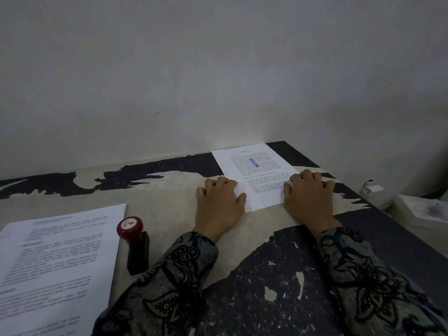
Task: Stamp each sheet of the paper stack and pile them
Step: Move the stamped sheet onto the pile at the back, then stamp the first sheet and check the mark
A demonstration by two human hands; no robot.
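A printed sheet with a blue stamp mark (pixel 257 166) lies flat at the far right of the table, against the wall. My left hand (pixel 218 202) holds its near left edge, thumb on the paper and fingers curled beside it. Over the near right edge sits my right hand (pixel 308 197), fingers curled and a ring showing. The paper stack (pixel 55 263), printed with text, lies at the near left. A stamp with a red knob and a dark base (pixel 133 238) stands on the table right of that stack, with no hand on it.
The table top (pixel 169 202) is beige with peeling black patches and runs along a pale wall. Beyond its right edge stand a white box-like object (pixel 421 209) and a small white fitting (pixel 371 187).
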